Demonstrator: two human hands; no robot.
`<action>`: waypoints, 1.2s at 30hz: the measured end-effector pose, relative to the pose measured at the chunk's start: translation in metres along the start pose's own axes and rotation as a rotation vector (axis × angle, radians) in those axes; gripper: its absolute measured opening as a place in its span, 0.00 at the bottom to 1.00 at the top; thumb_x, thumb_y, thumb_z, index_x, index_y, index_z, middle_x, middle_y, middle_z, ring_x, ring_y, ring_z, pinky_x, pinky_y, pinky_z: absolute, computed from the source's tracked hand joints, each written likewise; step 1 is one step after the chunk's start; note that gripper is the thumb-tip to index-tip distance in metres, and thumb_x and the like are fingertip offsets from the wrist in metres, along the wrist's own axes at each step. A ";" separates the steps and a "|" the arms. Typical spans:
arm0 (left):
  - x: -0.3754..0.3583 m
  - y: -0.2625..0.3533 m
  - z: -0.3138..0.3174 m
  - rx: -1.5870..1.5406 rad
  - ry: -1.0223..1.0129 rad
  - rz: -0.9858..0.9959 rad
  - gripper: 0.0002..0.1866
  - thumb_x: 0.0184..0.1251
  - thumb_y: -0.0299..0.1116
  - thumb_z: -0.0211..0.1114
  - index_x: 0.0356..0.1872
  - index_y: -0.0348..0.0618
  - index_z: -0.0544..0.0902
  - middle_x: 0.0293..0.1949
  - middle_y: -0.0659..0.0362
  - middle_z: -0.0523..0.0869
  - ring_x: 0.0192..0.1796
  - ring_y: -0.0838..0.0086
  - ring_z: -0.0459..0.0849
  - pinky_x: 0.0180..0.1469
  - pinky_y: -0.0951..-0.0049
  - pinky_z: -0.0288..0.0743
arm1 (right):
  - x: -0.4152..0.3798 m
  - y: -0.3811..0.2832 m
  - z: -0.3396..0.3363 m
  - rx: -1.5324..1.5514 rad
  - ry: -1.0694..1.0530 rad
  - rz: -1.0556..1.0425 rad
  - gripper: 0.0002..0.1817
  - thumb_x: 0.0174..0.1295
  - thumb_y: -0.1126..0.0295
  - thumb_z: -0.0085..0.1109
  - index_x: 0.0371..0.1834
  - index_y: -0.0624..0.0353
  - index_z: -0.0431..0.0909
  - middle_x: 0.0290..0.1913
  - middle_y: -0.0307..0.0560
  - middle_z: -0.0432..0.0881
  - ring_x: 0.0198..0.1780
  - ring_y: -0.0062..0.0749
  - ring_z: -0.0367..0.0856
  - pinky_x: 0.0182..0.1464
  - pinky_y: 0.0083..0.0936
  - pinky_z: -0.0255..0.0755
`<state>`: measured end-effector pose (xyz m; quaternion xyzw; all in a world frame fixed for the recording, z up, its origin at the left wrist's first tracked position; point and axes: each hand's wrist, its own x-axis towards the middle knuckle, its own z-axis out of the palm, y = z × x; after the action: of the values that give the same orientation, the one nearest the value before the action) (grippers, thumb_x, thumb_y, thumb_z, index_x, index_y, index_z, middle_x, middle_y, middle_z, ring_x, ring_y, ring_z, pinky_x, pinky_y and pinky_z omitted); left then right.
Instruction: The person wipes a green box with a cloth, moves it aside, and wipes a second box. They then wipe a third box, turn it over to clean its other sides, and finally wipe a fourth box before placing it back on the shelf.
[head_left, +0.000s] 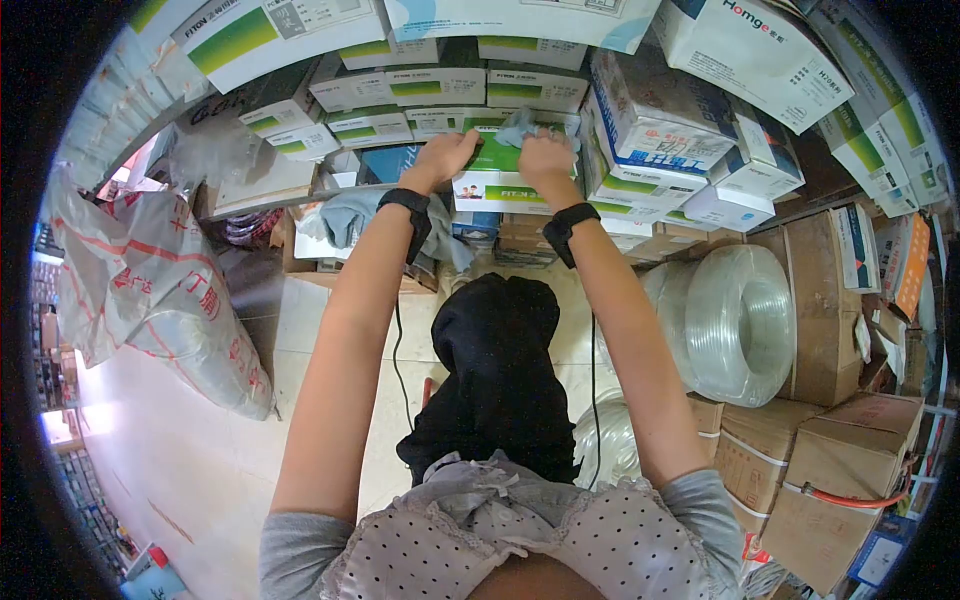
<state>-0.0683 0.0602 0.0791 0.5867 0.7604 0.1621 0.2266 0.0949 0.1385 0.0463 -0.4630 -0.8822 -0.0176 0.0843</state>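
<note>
A green and white carton (497, 155) juts out from the shelf in front of me, its lettered front side facing my body. My left hand (443, 160) grips its left edge, with the thumb lying toward the green top. Over the right part of the carton, my right hand (547, 158) is closed on a crumpled grey-blue cloth (519, 128) that rests against the top. The fingers of the right hand are partly hidden by the hand itself. Both wrists carry black bands.
Stacked cartons (436, 86) fill the shelf behind; more boxes (660, 110) stand at right. Another grey-blue cloth (347, 218) lies below left. A large plastic sack (190, 290) leans at left. Coiled clear hose (740, 325) and brown cartons (835, 480) are at right.
</note>
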 end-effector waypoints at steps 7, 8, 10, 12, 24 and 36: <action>0.019 -0.022 0.021 0.017 0.057 0.052 0.32 0.63 0.53 0.34 0.43 0.34 0.78 0.47 0.41 0.77 0.52 0.46 0.72 0.55 0.59 0.63 | -0.017 -0.023 -0.014 0.227 -0.033 -0.134 0.17 0.48 0.70 0.48 0.41 0.58 0.80 0.41 0.58 0.79 0.44 0.52 0.77 0.48 0.39 0.71; 0.019 -0.023 0.022 0.004 0.056 0.043 0.32 0.63 0.53 0.34 0.42 0.35 0.78 0.47 0.41 0.77 0.52 0.46 0.72 0.55 0.58 0.63 | -0.024 -0.025 -0.016 0.252 0.017 -0.144 0.17 0.48 0.70 0.48 0.41 0.58 0.80 0.41 0.59 0.79 0.44 0.52 0.77 0.48 0.39 0.71; 0.017 -0.021 0.019 -0.018 0.053 0.025 0.32 0.63 0.53 0.34 0.42 0.35 0.78 0.47 0.41 0.77 0.52 0.46 0.72 0.55 0.58 0.64 | -0.036 -0.018 -0.017 0.325 0.105 -0.205 0.17 0.47 0.72 0.49 0.41 0.59 0.79 0.41 0.59 0.79 0.44 0.51 0.77 0.49 0.39 0.70; 0.001 -0.007 0.008 -0.040 0.050 0.031 0.32 0.63 0.53 0.34 0.42 0.35 0.78 0.47 0.41 0.77 0.52 0.46 0.72 0.54 0.58 0.64 | -0.039 -0.007 -0.017 0.368 0.157 -0.232 0.16 0.46 0.73 0.50 0.40 0.61 0.79 0.41 0.60 0.79 0.44 0.52 0.77 0.49 0.40 0.70; 0.001 -0.024 0.062 0.015 0.469 0.391 0.22 0.61 0.42 0.50 0.51 0.39 0.73 0.55 0.50 0.73 0.59 0.55 0.67 0.60 0.64 0.63 | -0.003 0.043 0.001 0.312 0.046 0.221 0.14 0.51 0.68 0.51 0.38 0.66 0.75 0.35 0.65 0.79 0.40 0.55 0.80 0.43 0.43 0.74; -0.029 -0.014 0.073 -0.048 0.690 0.409 0.19 0.56 0.34 0.55 0.50 0.40 0.76 0.56 0.55 0.74 0.63 0.58 0.66 0.58 0.64 0.66 | -0.034 0.031 0.006 0.396 0.291 0.303 0.18 0.51 0.68 0.48 0.46 0.58 0.76 0.39 0.60 0.79 0.39 0.55 0.78 0.44 0.43 0.71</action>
<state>-0.0351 0.0271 0.0145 0.6316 0.6555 0.4089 -0.0654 0.1386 0.1294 0.0339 -0.5568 -0.7677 0.1013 0.3004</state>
